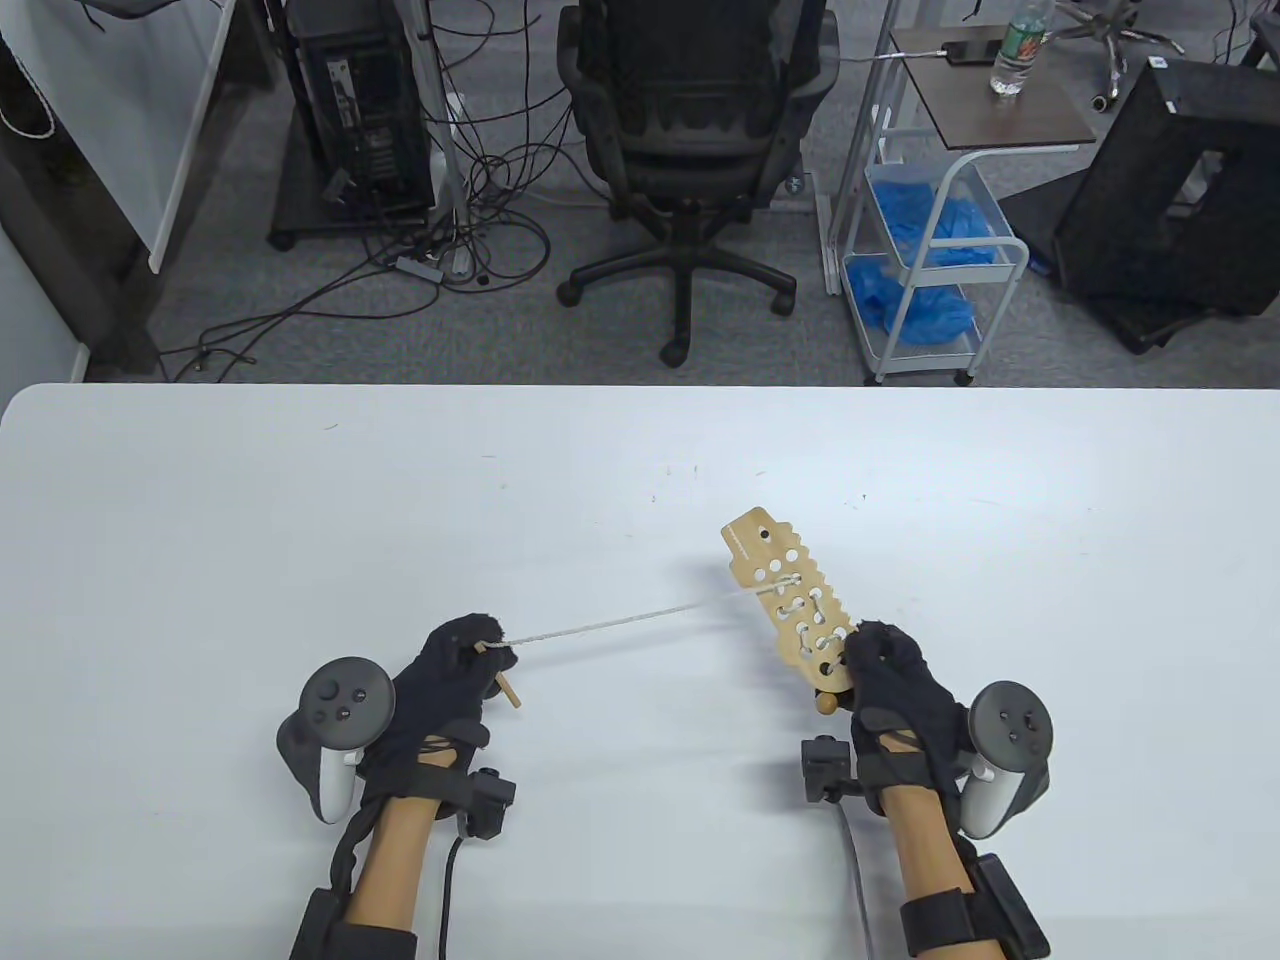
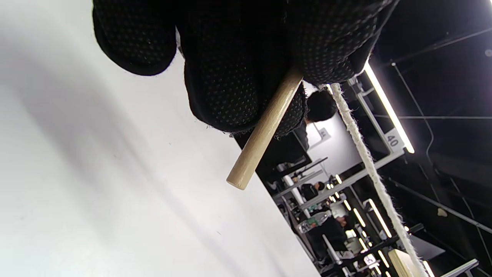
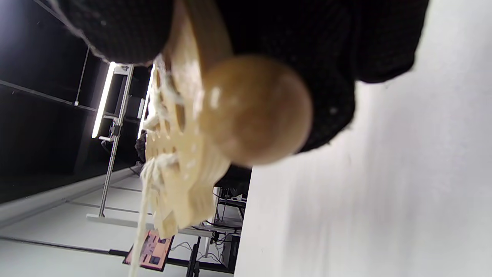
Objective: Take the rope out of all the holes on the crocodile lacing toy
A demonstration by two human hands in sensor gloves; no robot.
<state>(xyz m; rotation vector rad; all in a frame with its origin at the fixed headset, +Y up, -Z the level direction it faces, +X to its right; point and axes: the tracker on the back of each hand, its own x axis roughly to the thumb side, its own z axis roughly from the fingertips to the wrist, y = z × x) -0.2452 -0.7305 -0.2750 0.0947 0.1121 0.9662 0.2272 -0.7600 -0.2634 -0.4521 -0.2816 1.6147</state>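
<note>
Above the white table (image 1: 300, 500), the flat, pale wooden crocodile lacing toy with rows of round holes and a notched edge (image 1: 790, 600) is held up at a slant, its head end pointing away from the person and its near end gripped by the right hand in a black sensor glove (image 1: 890, 690); a small round brown wooden knob (image 1: 827, 702) sticks out below that hand's fingers, and in the right wrist view this knob (image 3: 255, 109) fills the middle of the picture, blurred, with the laced board (image 3: 180, 154) running off behind it; the right hand is thus clamped on the toy's near end. The thin white twisted rope (image 1: 620, 625) still zigzags through the holes in the near half of the board, while the holes toward the head show bare; from about the middle of the board the rope runs out taut to the left, straight to the left hand, also in a black glove (image 1: 450, 680), well apart from the right; that hand pinches the rope's end together with the short, light wooden needle stick (image 1: 508, 690) tied to it; the left wrist view shows the stick (image 2: 263, 132) jutting from between the dotted fingertips (image 2: 230, 77) and the rope (image 2: 369, 165) leaving just beside it.
</note>
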